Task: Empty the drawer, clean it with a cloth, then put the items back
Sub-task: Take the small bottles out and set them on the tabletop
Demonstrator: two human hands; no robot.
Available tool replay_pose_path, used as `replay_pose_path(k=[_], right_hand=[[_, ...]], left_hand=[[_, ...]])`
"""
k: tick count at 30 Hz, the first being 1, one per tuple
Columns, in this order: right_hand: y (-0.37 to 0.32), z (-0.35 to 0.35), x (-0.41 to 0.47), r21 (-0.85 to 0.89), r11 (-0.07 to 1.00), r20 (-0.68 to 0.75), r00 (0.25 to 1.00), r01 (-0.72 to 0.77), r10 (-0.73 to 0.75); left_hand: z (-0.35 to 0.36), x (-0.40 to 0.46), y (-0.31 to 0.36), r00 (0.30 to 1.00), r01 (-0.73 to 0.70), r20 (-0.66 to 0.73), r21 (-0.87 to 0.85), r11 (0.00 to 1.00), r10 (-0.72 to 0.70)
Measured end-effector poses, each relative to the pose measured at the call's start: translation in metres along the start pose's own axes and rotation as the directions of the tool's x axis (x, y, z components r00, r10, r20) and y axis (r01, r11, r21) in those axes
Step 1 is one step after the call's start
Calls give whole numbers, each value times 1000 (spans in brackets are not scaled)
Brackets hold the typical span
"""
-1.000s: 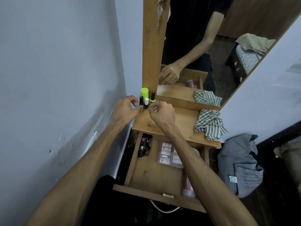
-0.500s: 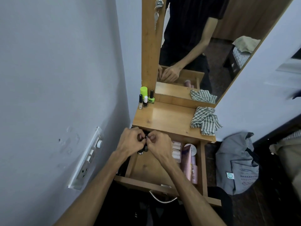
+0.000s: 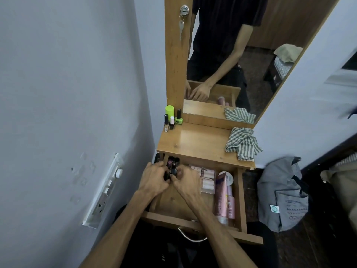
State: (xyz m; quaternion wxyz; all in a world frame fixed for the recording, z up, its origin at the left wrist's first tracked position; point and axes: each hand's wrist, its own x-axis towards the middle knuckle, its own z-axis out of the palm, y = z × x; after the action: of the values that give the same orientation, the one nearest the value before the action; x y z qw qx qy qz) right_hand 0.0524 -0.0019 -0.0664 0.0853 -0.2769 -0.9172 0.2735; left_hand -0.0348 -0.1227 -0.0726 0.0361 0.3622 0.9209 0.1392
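Note:
The wooden drawer (image 3: 190, 219) stands pulled out under the dressing-table top (image 3: 195, 144). Both my hands are in its back left corner. My left hand (image 3: 154, 179) and my right hand (image 3: 188, 180) curl their fingers round small dark nail polish bottles (image 3: 172, 172) there. More dark bottles (image 3: 172, 161) stand just behind, half under the top. A pack of small pink tubes (image 3: 207, 179), pink tubes (image 3: 225, 198) and a round white lid (image 3: 229, 176) lie in the drawer's right side. Several small bottles (image 3: 172, 119) stand on the top's back left corner. A green checked cloth (image 3: 242, 143) lies at its right.
A tall mirror (image 3: 231, 55) rises behind the top, with a key (image 3: 181, 29) in the lock on its frame. The wall at left carries a switch and socket panel (image 3: 105, 192). A grey bag (image 3: 284, 194) sits on the dark floor at right.
Both hands came down from the small bottles on the table top into the drawer's back left corner, and now close round nail polish bottles there.

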Motion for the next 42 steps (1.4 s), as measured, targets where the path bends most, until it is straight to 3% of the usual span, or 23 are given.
replay_pose_path(k=[16, 27, 33, 42], right_hand=[[3, -11, -10, 54, 998, -20, 1000, 21, -20], [2, -25, -19, 83, 996, -36, 999, 19, -16], [-4, -53, -16, 120, 992, -105, 994, 35, -23], [-35, -89, 20, 153, 984, -214, 975, 92, -58]], left_hand=[[6, -9, 6, 999, 31, -40, 94, 995, -27], [-13, -19, 10, 998, 42, -46, -102, 994, -47], [-47, -11, 12, 994, -34, -111, -245, 969, 7], [-108, 35, 21, 981, -71, -194, -280, 957, 16]])
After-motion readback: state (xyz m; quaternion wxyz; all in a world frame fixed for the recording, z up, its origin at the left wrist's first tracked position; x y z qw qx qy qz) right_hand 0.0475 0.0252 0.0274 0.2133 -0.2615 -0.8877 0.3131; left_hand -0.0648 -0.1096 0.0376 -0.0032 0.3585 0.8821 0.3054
